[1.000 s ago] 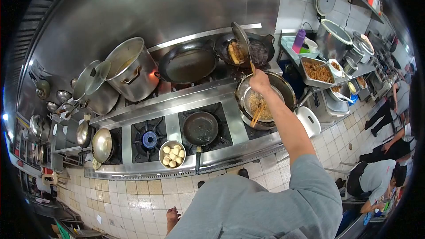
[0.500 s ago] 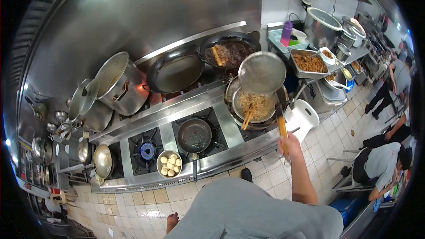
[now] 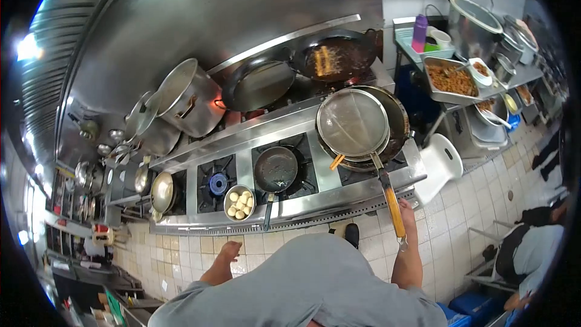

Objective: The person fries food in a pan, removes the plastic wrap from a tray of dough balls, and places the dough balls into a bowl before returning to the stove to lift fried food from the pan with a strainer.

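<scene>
A round mesh strainer [image 3: 353, 122] lies over a bowl in the large wok [image 3: 396, 122], its wooden handle extending over the stove's front edge. My right hand [image 3: 408, 211] is just right of that handle, fingers apart and not wrapped round it. Chopstick ends [image 3: 337, 161] stick out under the strainer's rim. My left hand [image 3: 230, 251] hangs empty in front of the stove, fingers loosely apart. Nearest to it are a metal bowl [image 3: 231, 214] of round white pieces and a small black frying pan [image 3: 276, 169].
Food fries in oil in the back wok [image 3: 336, 60], beside another dark wok [image 3: 263, 86]. Tall pots [image 3: 196, 106] stand back left, near a lit burner [image 3: 218, 184]. A white stool [image 3: 437, 163] is right of the stove. A co-worker [image 3: 532, 254] is at far right.
The strainer has come down over the bowl, hiding its food. My right hand has let go of the handle. My left hand has moved forward into fuller view. The head view has shifted.
</scene>
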Available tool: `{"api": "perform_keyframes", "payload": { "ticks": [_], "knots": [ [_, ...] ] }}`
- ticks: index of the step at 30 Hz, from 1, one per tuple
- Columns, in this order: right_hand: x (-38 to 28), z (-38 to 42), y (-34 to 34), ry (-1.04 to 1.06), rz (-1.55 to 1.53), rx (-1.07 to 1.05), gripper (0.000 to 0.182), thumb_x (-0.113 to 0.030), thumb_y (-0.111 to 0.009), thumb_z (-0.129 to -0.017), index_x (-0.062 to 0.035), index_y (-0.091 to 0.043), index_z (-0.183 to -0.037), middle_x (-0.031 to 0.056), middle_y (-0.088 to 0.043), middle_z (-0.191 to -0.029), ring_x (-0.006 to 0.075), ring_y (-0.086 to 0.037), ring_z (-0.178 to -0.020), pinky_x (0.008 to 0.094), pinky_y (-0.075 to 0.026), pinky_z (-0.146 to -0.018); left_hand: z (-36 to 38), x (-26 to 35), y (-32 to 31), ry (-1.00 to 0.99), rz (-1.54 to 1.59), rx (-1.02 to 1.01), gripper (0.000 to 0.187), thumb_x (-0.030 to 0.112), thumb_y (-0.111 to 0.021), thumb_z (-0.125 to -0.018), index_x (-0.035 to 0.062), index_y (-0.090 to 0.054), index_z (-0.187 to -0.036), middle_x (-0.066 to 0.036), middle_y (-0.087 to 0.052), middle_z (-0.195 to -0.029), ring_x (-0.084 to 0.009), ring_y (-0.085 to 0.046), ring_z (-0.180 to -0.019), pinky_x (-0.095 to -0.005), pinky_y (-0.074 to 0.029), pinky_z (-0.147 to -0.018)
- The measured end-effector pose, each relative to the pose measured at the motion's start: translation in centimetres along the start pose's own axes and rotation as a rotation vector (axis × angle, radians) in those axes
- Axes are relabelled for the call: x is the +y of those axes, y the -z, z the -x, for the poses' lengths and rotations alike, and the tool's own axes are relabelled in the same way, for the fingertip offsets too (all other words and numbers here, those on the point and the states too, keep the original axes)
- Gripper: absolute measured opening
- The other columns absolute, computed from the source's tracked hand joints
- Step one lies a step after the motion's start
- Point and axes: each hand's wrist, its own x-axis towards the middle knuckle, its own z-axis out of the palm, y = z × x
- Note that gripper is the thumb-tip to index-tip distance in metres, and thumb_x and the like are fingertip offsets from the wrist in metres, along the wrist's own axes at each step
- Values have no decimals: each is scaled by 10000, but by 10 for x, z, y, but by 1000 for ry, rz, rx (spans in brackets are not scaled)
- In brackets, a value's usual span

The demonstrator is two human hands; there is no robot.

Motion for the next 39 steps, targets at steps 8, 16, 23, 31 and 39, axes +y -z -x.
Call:
{"api": "perform_keyframes", "payload": {
  "ticks": [8, 16, 23, 31, 39],
  "knots": [
    [60, -80, 7, -40, -249, -21, 345, -361, -543, -1038, -146, -500, -1304, 61, -619, -1137, 228, -619, -994, 445, -584, -819, 55, -35, -31, -13, -84, 100, 496, 461, -682, -935, 100, -638, -1272, -114, -688, -866, -226, -676, -790, -377, -599, -630],
    [104, -138, 23, 57, -395, 185, 261, -209, -582, -991, -121, -566, -1236, 64, -634, -1064, 206, -634, -891, 396, -566, -807, 98, -91, -42, 82, -55, 87, 538, 461, -696, -927, 72, -627, -1292, -111, -686, -871, -215, -660, -748, -388, -598, -618],
    [73, -133, 17, 456, 15, -165, 227, -261, -654, -905, -94, -654, -1059, 76, -664, -835, 236, -655, -821, 385, -563, -734, 109, -131, -40, 94, -8, 87, 486, 415, -674, -948, 61, -629, -1277, -129, -699, -967, -225, -681, -835, -377, -585, -631],
    [70, -82, 17, -73, -632, 150, 325, -404, -641, -974, -140, -624, -1163, 58, -631, -1084, 270, -627, -946, 492, -565, -783, 108, -227, 2, 85, 176, 159, 425, 347, -698, -942, 60, -627, -1248, -119, -695, -979, -218, -676, -794, -377, -567, -576],
    [-106, 178, -157, -28, -376, -458, 614, -479, -499, -1018, -16, -464, -1420, 178, -667, -1167, 259, -697, -775, 401, -585, -588, 87, -359, 256, -509, 495, 505, 506, 317, -562, -1012, 92, -461, -1453, -45, -630, -1173, -170, -627, -887, -319, -540, -671]
  ]
}}
